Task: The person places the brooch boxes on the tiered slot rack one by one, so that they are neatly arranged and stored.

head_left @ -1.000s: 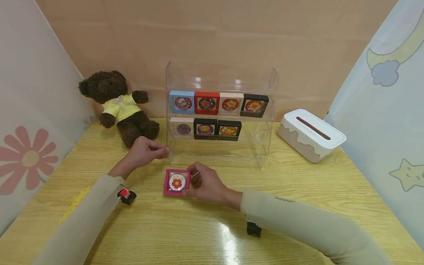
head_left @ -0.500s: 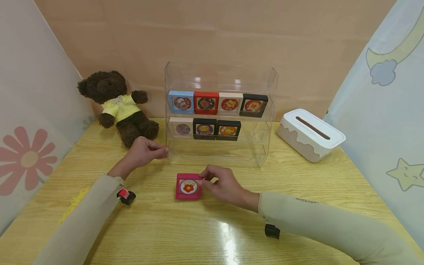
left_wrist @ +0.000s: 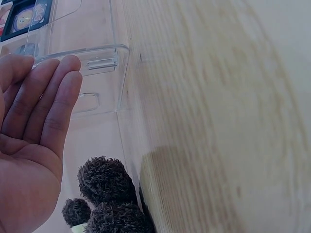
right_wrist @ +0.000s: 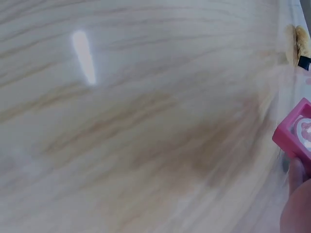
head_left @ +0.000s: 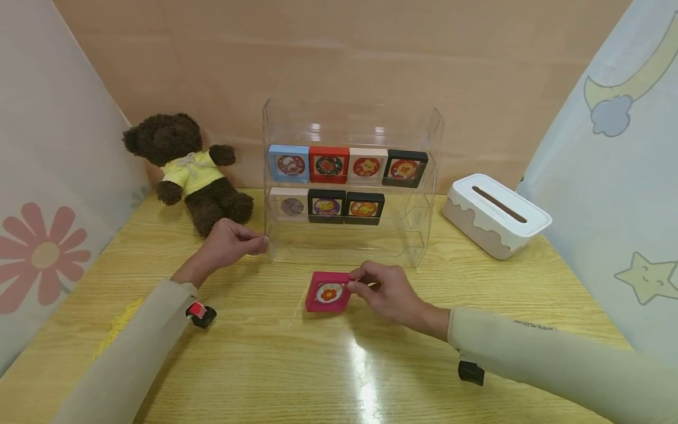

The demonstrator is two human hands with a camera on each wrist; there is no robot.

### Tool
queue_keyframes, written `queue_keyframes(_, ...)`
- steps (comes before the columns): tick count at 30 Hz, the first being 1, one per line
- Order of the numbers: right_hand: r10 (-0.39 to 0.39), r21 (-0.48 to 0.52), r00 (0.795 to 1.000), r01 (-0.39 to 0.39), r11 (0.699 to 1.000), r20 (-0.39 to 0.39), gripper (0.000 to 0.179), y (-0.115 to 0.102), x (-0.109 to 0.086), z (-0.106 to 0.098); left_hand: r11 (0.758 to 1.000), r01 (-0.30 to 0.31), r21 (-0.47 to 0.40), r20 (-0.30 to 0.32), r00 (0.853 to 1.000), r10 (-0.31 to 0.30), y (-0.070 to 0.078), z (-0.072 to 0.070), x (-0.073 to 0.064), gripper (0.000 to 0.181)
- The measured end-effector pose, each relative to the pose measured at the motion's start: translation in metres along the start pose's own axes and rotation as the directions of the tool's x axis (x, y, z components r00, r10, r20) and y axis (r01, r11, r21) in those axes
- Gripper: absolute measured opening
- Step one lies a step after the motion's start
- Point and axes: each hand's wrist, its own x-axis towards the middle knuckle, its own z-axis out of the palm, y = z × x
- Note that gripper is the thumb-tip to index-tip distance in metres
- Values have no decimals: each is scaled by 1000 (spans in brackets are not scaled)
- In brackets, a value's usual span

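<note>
My right hand pinches the right edge of a pink square framed case with a red-flower round badge in it. The case is tilted in front of the rack, and a corner of it shows in the right wrist view beside my thumb. A clear acrylic display rack stands behind, with several framed badges in its two middle tiers. At the rack's lower left edge, my left hand pinches the side panel between thumb and forefinger. Its other fingers lie fairly straight in the left wrist view.
A brown teddy bear in a yellow shirt sits left of the rack. On the right stands a white-topped tissue box. Yellow strands lie by the left sleeve. A wooden table bears everything.
My right hand has lifted the pink case from the table and carried it to the right, tilting it. My left hand has stayed at the rack's edge.
</note>
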Motion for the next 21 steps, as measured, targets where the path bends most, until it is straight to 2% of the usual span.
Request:
queue_keyframes(6, -52, -114, 997, 46, 992, -52, 11, 22, -6, -21, 1000, 6, 1, -1, 1000, -6, 1, 1, 0, 22)
queue_keyframes(14, -96, -262, 991, 69, 963, -93, 12, 20, -4, -53, 1000, 4, -2, 4, 1000, -4, 1, 1, 0, 23)
queue_keyframes(17, -96, -317, 989, 56, 947, -114, 13, 18, -1, -65, 1000, 2, -3, 2, 1000, -2, 1, 1, 0, 23)
queue_keyframes(21, -134, -383, 981, 72, 921, -138, 13, 17, 3, -81, 1000, 6, -6, 0, 1000, -6, 1, 1, 0, 23)
